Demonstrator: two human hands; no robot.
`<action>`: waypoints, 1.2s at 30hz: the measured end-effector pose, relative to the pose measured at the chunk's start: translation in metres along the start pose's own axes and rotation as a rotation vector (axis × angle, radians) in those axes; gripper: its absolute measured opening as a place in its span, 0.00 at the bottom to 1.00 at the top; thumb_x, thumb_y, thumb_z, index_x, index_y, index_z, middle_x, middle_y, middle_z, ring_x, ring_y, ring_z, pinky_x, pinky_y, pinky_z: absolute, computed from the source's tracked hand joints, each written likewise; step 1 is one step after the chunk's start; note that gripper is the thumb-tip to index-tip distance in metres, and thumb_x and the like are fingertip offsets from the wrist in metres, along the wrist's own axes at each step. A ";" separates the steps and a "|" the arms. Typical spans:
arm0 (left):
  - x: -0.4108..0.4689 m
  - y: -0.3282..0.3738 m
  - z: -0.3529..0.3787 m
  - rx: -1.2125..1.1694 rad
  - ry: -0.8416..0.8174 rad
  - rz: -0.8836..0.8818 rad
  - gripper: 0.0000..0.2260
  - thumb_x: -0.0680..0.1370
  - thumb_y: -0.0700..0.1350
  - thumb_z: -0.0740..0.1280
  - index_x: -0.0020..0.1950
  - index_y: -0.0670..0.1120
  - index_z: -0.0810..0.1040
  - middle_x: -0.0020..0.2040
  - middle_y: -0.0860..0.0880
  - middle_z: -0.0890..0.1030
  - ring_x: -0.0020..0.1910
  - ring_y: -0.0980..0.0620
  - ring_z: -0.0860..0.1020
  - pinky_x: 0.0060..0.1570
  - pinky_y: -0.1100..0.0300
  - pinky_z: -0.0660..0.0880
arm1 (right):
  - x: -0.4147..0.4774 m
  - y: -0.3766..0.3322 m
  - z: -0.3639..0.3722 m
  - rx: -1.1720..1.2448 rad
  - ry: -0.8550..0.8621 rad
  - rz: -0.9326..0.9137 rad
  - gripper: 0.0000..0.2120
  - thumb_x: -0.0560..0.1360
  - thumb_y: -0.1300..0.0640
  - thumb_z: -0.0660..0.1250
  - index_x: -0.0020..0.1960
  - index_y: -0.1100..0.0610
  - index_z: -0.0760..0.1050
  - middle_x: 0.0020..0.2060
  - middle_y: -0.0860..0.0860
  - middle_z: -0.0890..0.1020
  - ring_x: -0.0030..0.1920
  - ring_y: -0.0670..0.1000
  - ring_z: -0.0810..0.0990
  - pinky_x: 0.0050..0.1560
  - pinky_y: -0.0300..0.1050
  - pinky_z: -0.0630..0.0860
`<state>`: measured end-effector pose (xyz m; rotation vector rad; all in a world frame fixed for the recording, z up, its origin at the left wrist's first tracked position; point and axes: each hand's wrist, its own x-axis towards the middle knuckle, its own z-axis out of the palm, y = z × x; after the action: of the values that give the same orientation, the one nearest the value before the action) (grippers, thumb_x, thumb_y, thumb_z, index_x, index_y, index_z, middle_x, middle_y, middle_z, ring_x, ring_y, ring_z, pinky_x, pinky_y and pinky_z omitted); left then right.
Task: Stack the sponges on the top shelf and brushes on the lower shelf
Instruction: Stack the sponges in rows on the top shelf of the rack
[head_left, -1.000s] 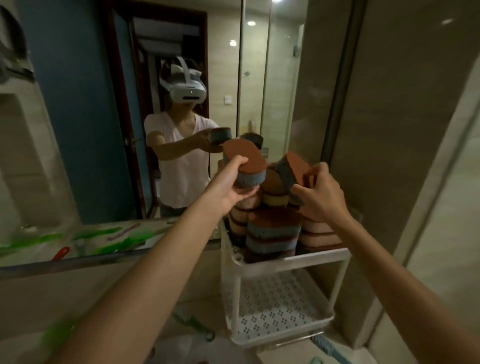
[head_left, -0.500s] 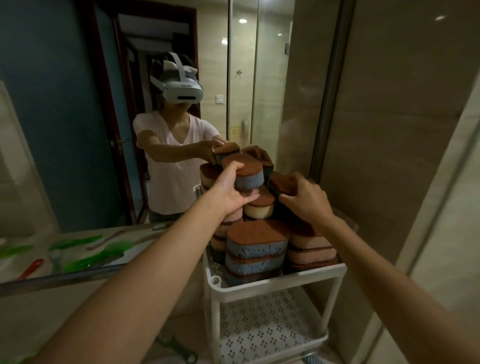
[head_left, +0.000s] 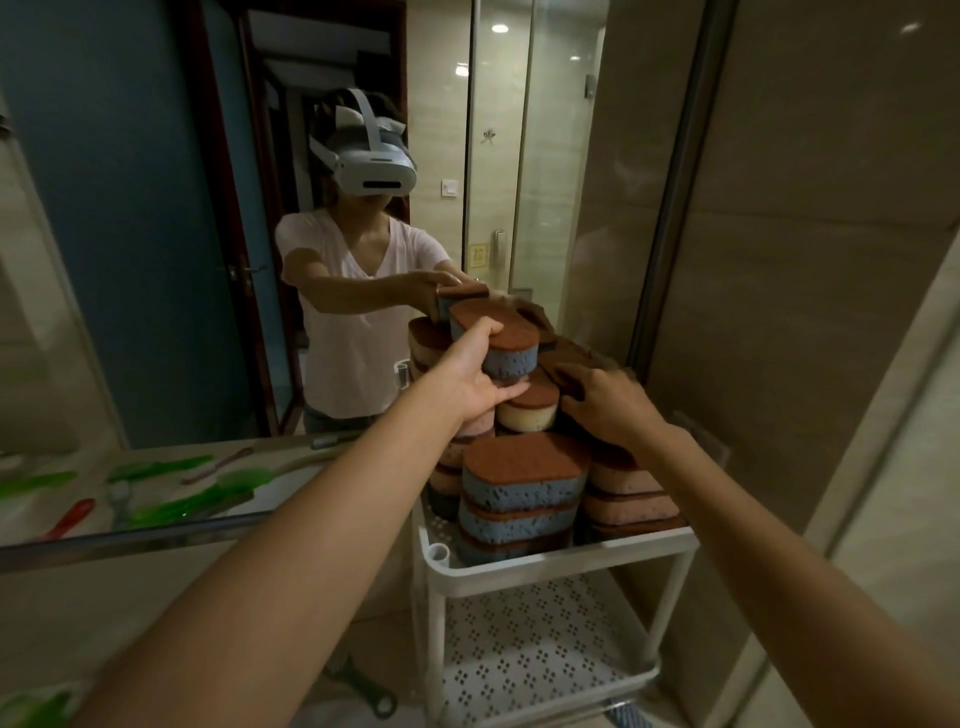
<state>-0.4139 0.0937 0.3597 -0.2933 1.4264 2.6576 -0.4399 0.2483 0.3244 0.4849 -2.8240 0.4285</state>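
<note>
As left hand (head_left: 475, 382) grips sponge (head_left: 511, 345) (blue-sided), right hand (head_left: 615, 408) on pile (head_left: 524, 478)

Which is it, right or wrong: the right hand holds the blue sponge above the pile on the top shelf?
Wrong hand: the head view shows the left hand holding the blue sponge above the pile on the top shelf.

There are four oval blue foam sponges with brown scouring tops (head_left: 524, 480): one is in the left fingers (head_left: 511, 392) and three are piled below them. One cream-yellow sponge with brown top (head_left: 527, 413) lies just under the left fingers. Under the right fingers (head_left: 571, 375) I count at least two pink sponges (head_left: 626, 480); the others behind are hidden. One white plastic rack (head_left: 561, 564) has two shelves.
</note>
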 end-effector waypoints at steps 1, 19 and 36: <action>0.000 0.000 0.000 0.000 0.002 -0.003 0.25 0.78 0.43 0.61 0.74 0.45 0.60 0.73 0.39 0.64 0.69 0.38 0.67 0.66 0.44 0.66 | 0.000 -0.001 -0.001 -0.019 -0.019 0.009 0.23 0.77 0.51 0.59 0.71 0.50 0.63 0.63 0.57 0.75 0.59 0.59 0.74 0.55 0.49 0.72; -0.018 -0.015 0.058 0.433 -0.151 -0.015 0.14 0.80 0.47 0.57 0.64 0.44 0.71 0.64 0.43 0.75 0.57 0.45 0.75 0.58 0.51 0.71 | -0.036 0.005 -0.046 0.647 0.340 -0.072 0.26 0.71 0.57 0.71 0.63 0.58 0.63 0.52 0.47 0.74 0.51 0.45 0.75 0.46 0.31 0.74; 0.014 -0.019 0.019 1.879 -0.099 0.482 0.31 0.77 0.60 0.58 0.76 0.57 0.48 0.78 0.43 0.49 0.77 0.43 0.47 0.74 0.43 0.51 | -0.017 0.064 -0.016 0.502 0.297 0.242 0.20 0.78 0.56 0.59 0.69 0.45 0.67 0.63 0.55 0.75 0.48 0.54 0.78 0.43 0.46 0.76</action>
<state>-0.4261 0.1202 0.3518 0.3992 3.1895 0.4358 -0.4439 0.3167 0.3188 0.1439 -2.4770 1.1663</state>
